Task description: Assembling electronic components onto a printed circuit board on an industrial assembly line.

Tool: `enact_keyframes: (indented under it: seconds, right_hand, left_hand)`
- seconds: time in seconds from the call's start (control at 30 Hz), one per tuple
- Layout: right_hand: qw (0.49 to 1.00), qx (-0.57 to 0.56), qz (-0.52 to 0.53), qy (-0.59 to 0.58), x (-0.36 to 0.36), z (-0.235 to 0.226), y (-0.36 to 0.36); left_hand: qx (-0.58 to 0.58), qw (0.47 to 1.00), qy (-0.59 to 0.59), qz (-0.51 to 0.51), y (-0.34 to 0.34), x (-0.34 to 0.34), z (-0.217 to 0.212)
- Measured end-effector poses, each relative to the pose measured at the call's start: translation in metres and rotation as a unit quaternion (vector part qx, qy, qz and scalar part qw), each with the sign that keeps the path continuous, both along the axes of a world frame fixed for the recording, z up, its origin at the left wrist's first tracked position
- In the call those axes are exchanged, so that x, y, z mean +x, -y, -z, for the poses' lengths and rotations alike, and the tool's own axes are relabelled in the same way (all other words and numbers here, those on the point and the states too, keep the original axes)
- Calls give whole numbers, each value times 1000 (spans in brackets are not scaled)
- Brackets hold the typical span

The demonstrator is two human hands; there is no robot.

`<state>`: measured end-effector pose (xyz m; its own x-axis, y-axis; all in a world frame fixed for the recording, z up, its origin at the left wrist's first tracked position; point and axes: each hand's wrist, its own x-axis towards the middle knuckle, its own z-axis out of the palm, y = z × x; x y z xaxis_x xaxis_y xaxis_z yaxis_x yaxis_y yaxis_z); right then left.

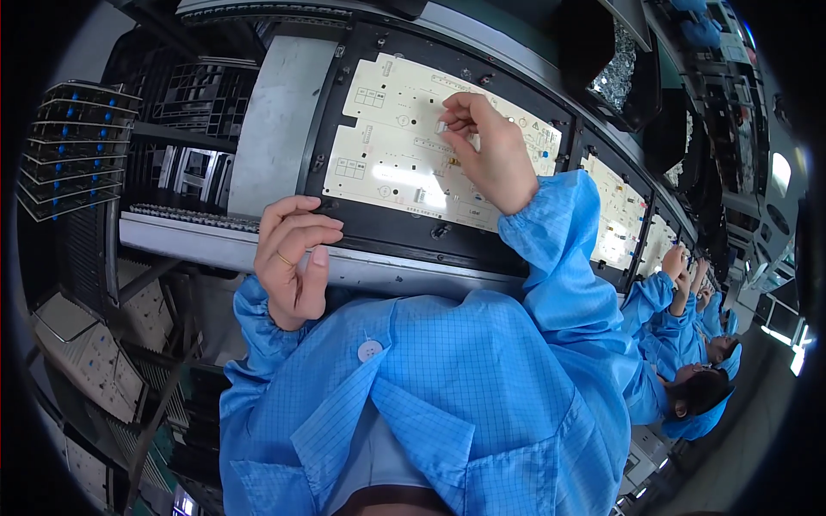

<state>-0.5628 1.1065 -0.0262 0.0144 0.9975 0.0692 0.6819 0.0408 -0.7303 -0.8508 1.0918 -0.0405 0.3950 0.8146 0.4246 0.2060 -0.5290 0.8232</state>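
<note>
A cream-coloured circuit board [353,142] lies in a black carrier frame [321,129] in front of me. Over its upper middle, my right hand [489,146] pinches a small white part [442,127], probably a connector, between thumb and fingertips. Whether that part touches the board cannot be made out. Near the frame's lower left corner, my left hand [297,258] hovers by the metal rail [189,236], fingers loosely bent and apart, with nothing in it. A white block-like part [428,197] sits low on the board, and a blue part [545,155] stands near its right side.
More boards in carriers [613,211] follow along the line to the right, where co-workers in blue [667,344] work. A bin of small shiny parts [615,69] stands beyond the line. At the far left is a rack of stacked boards [73,150].
</note>
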Motion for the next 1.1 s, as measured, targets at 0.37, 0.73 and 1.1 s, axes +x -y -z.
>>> enact_keyframes:
  seconds: [0.37,0.73,1.1]
  right_hand:
    - [998,15,15,55,-11,-2,7]
    - [986,8,-13,165,1,-14,29]
    - [964,63,255,33,56,-51,125]
  left_hand:
    - [2,1000,6,0,-2,-5,3]
    - [10,1000,-8,0,-2,-6,3]
    - [76,964,-229,109,16,73,-22]
